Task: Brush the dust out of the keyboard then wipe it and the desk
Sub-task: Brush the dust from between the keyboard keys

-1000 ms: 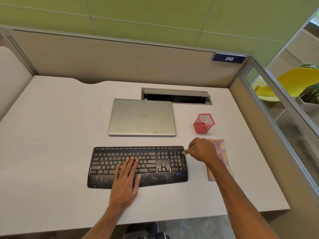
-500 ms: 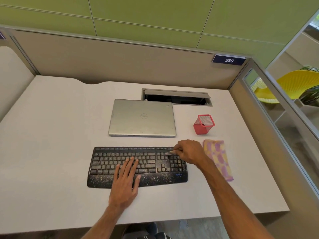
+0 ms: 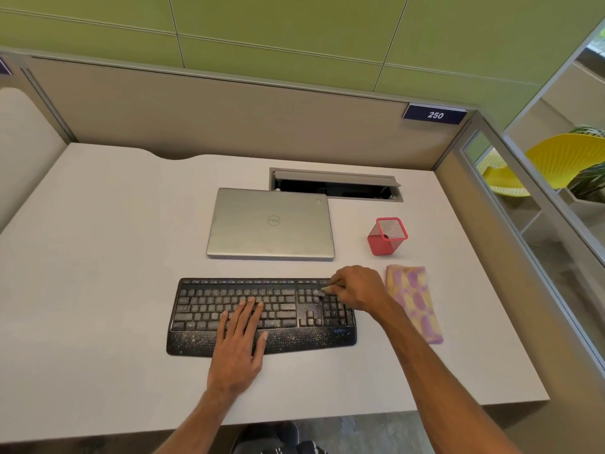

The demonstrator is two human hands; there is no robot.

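A black keyboard [image 3: 209,309] speckled with pale dust lies on the white desk [image 3: 98,257] in front of me. My left hand [image 3: 239,342] rests flat on its middle keys and palm rest, fingers straight. My right hand [image 3: 357,290] is over the keyboard's right end and pinches a small brush [image 3: 322,291], whose pale tip touches the keys near the number pad. A folded pink, purple and yellow cloth [image 3: 414,303] lies on the desk just right of the keyboard.
A closed silver laptop [image 3: 271,224] lies behind the keyboard. A red mesh pen cup [image 3: 388,237] stands to its right. An open cable tray [image 3: 334,186] is set in the desk at the back. Partition walls enclose the desk on three sides.
My right hand has moved left with the brush, from off the keyboard's right edge onto the keys by the number pad, uncovering the cloth. My left hand has stayed put.
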